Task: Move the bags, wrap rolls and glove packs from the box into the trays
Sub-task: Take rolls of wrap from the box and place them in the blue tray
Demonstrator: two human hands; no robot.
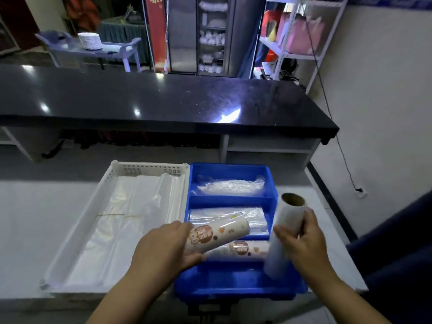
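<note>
Left hand (163, 246) grips printed roll (222, 233), right hand (302, 244) plain roll (286, 220).

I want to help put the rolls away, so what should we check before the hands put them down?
1. Left hand grips the printed roll: ok.
2. Right hand grips the plain roll: ok.
3. Blue tray near compartment has bare floor beside the lying roll: ok.
4. Plain roll level with tray: not ok, it stands steeply tilted.
5. Box emptied: cannot tell, not in view.
</note>
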